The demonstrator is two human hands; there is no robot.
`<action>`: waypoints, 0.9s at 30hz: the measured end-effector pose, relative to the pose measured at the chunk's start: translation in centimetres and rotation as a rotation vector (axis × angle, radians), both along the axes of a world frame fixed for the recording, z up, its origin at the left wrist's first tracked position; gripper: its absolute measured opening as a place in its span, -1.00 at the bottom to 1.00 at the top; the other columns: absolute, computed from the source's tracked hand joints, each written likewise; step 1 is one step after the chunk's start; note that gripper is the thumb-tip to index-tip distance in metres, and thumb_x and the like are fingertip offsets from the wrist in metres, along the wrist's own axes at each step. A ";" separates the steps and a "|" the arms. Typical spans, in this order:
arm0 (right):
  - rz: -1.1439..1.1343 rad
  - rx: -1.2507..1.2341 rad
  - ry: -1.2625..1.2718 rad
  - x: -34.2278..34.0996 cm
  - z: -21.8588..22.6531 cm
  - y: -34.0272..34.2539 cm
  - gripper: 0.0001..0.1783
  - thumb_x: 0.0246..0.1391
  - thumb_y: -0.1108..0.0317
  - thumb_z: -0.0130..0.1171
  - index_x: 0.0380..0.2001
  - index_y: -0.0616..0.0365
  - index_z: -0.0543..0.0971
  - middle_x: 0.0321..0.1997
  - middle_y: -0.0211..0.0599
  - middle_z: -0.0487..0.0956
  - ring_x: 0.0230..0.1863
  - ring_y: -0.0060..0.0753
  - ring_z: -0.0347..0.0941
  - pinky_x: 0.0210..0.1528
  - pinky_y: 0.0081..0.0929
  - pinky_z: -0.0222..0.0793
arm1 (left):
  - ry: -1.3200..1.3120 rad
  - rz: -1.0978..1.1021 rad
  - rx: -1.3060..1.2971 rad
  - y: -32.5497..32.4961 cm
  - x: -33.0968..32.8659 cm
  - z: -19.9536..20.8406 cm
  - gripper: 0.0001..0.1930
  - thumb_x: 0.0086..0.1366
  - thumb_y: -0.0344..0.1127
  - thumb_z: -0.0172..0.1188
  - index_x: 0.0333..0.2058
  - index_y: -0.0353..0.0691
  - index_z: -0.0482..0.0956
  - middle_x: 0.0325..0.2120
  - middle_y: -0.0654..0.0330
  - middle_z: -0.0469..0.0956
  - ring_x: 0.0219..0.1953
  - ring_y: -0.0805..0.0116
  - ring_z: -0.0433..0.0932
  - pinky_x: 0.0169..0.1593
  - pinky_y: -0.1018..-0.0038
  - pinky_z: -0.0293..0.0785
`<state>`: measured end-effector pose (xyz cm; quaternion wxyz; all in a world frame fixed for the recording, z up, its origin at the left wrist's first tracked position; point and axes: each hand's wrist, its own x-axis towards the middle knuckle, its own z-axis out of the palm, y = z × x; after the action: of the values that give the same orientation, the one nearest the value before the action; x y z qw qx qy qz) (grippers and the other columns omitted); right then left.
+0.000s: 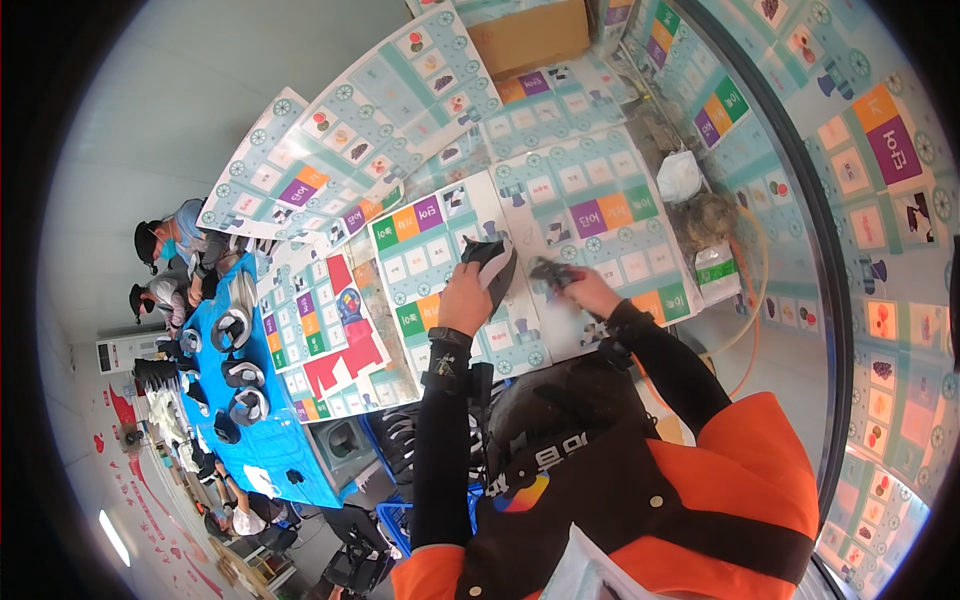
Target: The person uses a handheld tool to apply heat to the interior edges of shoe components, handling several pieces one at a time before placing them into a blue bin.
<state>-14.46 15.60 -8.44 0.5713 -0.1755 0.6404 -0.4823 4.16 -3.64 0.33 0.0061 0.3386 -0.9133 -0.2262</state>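
Observation:
My left hand is closed around a small curved black piece with a pale grey panel, its exact kind unclear. It is held up over a bench lined with printed sheets. To its right, my right hand grips a dark tool shaped like a spray gun, blurred at the front. The tool's front end points toward the piece, with a gap between them.
Printed boards wall the bench's back and left, with a cardboard box behind. At right lie a white bag, a green-white packet and a yellowish hose. Left, a blue table bears several black-grey pieces; other people work beyond.

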 end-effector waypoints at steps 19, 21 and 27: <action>0.125 0.016 0.547 4.6 0.4 -2.4 -0.72 0.06 0.31 0.13 -0.25 0.31 0.61 -0.47 -0.06 0.64 -0.47 -0.15 0.59 -0.34 -0.23 0.47 | 0.018 0.015 0.028 -0.5 0.5 0.0 -0.63 0.18 -0.42 0.19 -0.01 -0.32 0.52 -0.11 -0.15 0.53 -0.08 -0.24 0.57 -0.01 0.00 0.54; 0.087 0.000 0.633 4.5 0.9 -2.5 -0.73 0.07 0.31 0.13 -0.25 0.31 0.60 -0.47 -0.04 0.64 -0.44 -0.11 0.60 -0.32 -0.21 0.47 | 0.017 0.024 0.039 -0.7 0.9 -0.2 -0.63 0.18 -0.42 0.19 -0.01 -0.33 0.52 -0.10 -0.15 0.53 -0.08 -0.24 0.57 -0.01 0.00 0.54; 0.124 0.035 0.575 5.0 1.7 -2.9 -0.73 0.11 0.28 0.13 -0.23 0.26 0.61 -0.30 0.20 0.62 -0.16 0.37 0.51 -0.13 -0.02 0.42 | 0.070 0.001 0.015 -0.8 1.9 -0.2 -0.61 0.19 -0.44 0.17 0.02 -0.31 0.49 -0.08 -0.15 0.51 -0.07 -0.26 0.57 -0.02 0.02 0.57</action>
<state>-9.45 12.66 -6.71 0.3978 -0.3338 0.7722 -0.3660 6.02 -4.48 0.17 0.0356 0.3309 -0.9106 -0.2450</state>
